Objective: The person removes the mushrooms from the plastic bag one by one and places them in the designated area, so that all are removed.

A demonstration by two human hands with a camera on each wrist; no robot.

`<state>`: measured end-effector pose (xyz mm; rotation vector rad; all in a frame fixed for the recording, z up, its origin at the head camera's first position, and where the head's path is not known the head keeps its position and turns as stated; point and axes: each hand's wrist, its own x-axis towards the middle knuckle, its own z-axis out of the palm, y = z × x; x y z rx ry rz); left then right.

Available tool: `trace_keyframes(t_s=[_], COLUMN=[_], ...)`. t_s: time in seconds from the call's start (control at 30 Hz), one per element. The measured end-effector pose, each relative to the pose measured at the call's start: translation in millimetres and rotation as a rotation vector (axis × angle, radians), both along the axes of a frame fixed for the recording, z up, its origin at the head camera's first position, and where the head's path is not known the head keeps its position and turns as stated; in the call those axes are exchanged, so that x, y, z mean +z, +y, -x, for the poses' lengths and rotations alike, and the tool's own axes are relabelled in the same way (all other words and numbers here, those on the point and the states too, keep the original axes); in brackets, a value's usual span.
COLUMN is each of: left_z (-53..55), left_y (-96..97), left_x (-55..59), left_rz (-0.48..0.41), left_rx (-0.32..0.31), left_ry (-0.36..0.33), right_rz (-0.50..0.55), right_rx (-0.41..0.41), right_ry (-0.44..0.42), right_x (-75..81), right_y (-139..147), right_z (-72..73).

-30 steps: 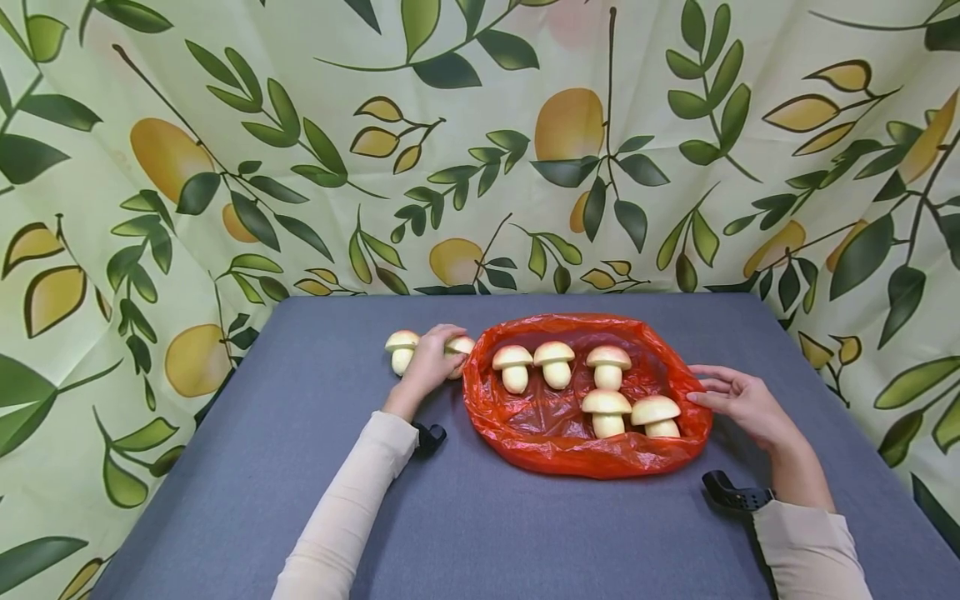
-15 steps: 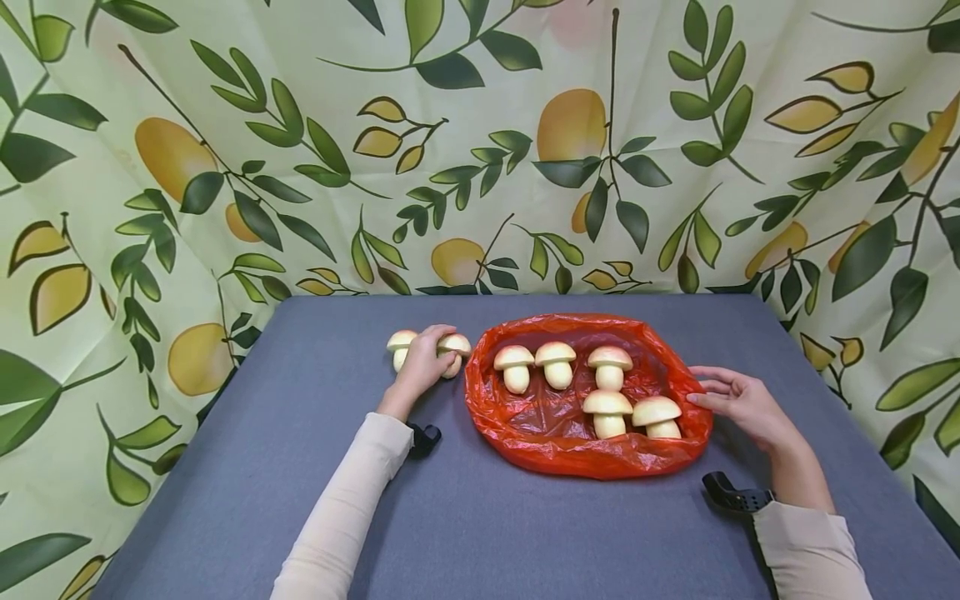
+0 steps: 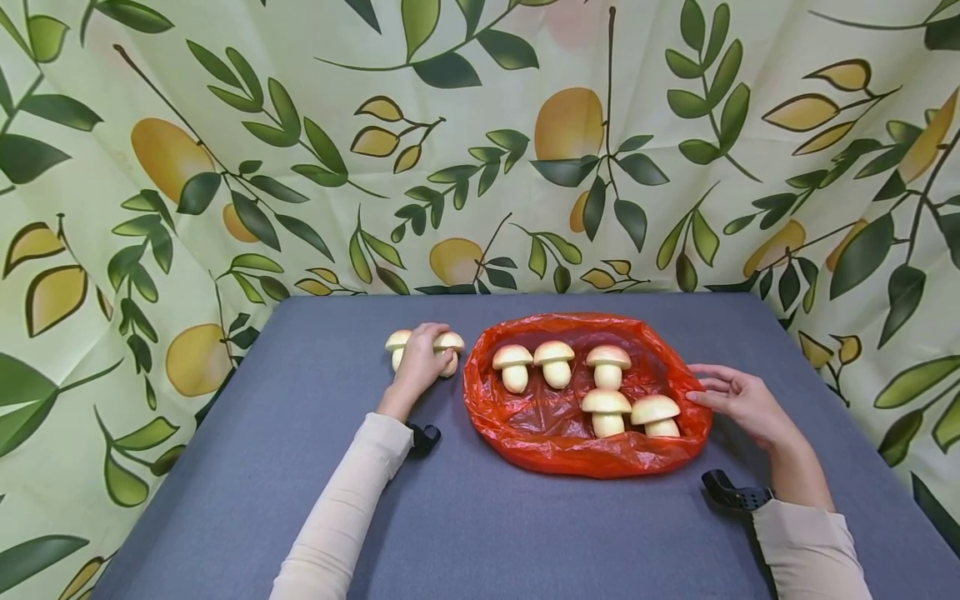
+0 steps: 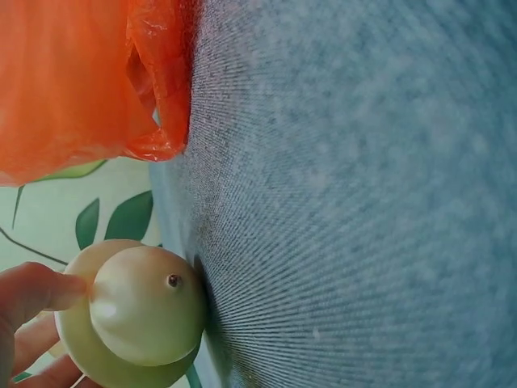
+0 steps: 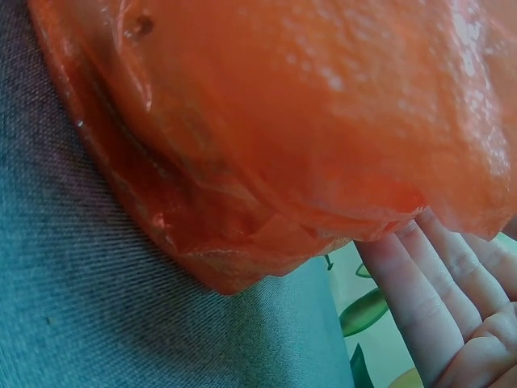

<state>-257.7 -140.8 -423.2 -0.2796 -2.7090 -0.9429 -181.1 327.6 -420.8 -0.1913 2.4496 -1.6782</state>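
My left hand [image 3: 422,362] grips a toy mushroom [image 3: 447,343] just left of the red plastic bag [image 3: 540,457]. In the left wrist view the thumb presses the pale cap of this mushroom [image 4: 149,307], with fingers behind it and the rounded stem facing the camera. A second mushroom [image 3: 396,346] stands at the left, partly hidden by the hand. Several more mushrooms [image 3: 605,408] lie inside the wide-mouthed bag. My right hand [image 3: 742,404] holds the bag's right rim, thumb over the edge; some fingertips are hidden by the red plastic [image 5: 266,162] in the right wrist view.
A blue-grey cloth [image 3: 570,533] covers the table. Behind and beside it hangs a curtain [image 3: 480,150] printed with leaves and fruit. Black wrist cameras [image 3: 738,493] are strapped to both wrists.
My left hand has shifted slightly left with the mushroom, away from the bag's rim and over the second mushroom. The right hand and the bag hold still.
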Motion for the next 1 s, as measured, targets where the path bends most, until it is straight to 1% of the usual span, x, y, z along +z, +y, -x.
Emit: trace_keyframes(t_s=[0.23, 0.43, 0.6, 0.77, 0.93, 1.0], left_z=[-1.1, -4.8, -13.6, -23.9, -34.1, -37.8], left_y=[-1.0, -1.5, 0.0, 4.8, 13.2, 17.7], left_x=[-0.7, -0.5, 3.9, 12.0, 18.9, 20.1], left_rz=[-0.008, -0.036, -0.077, -0.14, -0.222, -0.247], left_rx=[-0.029, -0.033, -0.045, -0.052, -0.099, -0.122], left_ry=[-0.002, -0.021, -0.008, 0.035, 0.074, 0.075], right_rz=[0.014, 0.027, 0.025, 0.0, -0.007, 0.003], right_rx=[0.004, 0.008, 0.005, -0.003, -0.011, -0.009], right_ry=[0.003, 0.009, 0.007, 0.005, -0.005, -0.006], right_x=[-2.4, -3.1, -1.9, -0.8, -0.6, -0.9], right_y=[0.6, 0.1, -0.8, -1.3, -1.0, -0.6], right_z=[0.3, -0.3, -0.4, 0.3, 1.2, 1.1])
